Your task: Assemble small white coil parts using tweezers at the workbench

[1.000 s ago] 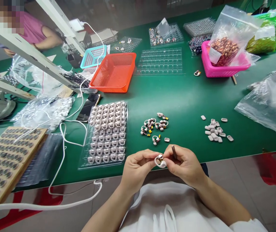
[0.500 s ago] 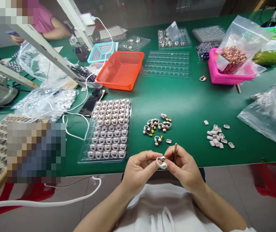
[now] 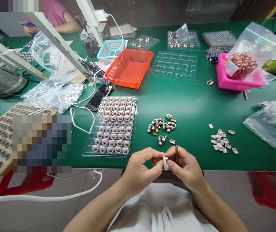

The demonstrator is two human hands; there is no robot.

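Note:
My left hand (image 3: 145,167) and my right hand (image 3: 185,166) meet at the table's front edge, fingertips pinched on a small white clip-on earbud (image 3: 166,163). A thin dark stick-like tool (image 3: 176,154) stands upright, tucked in the fingers of my right hand; its exact kind is unclear. Just beyond my hands lies a loose group of similar earbuds (image 3: 168,126) with yellow tabs showing. One small pale cap (image 3: 172,141) rests beside them. To the right is a pile of pale oval caps (image 3: 221,141). Left of my hands, a clear tray (image 3: 113,125) holds rows of white-and-silver earbud parts.
An orange basket (image 3: 130,69), a blue basket (image 3: 110,50) and a pink basket (image 3: 240,84) with a bag of copper-coloured parts stand farther back. A phone (image 3: 99,97) and white cable lie left of the tray. Another person's arm (image 3: 67,24) shows at back left.
The earbud has turned between my fingers, so its ring now shows nearly edge-on. The whole view has shifted, with the table's things appearing farther right.

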